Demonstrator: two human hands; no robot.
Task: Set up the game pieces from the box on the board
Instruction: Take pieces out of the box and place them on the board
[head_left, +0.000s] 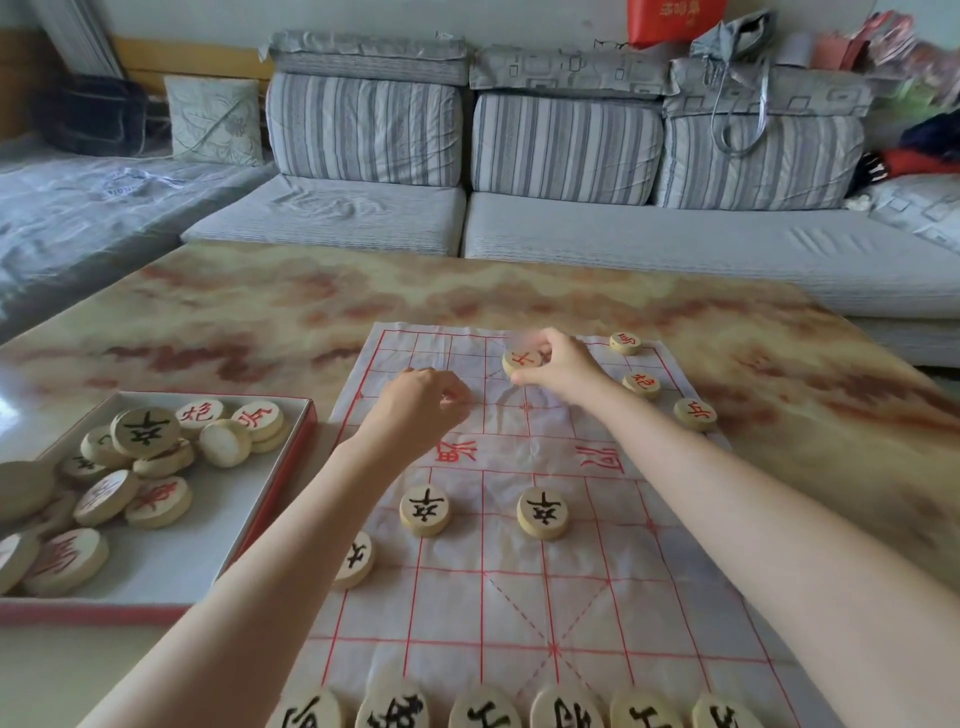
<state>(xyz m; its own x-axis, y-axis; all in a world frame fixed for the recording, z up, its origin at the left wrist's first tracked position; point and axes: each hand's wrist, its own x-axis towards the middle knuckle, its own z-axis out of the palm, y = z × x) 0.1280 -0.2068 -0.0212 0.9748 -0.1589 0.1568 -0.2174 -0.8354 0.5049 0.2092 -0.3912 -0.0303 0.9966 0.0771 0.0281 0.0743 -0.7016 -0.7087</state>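
Far across board (519, 613): pale round disc (521, 359), red character.

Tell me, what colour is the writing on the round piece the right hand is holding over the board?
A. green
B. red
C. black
B: the round piece pinched in the right hand at the far end of the board carries a red character.
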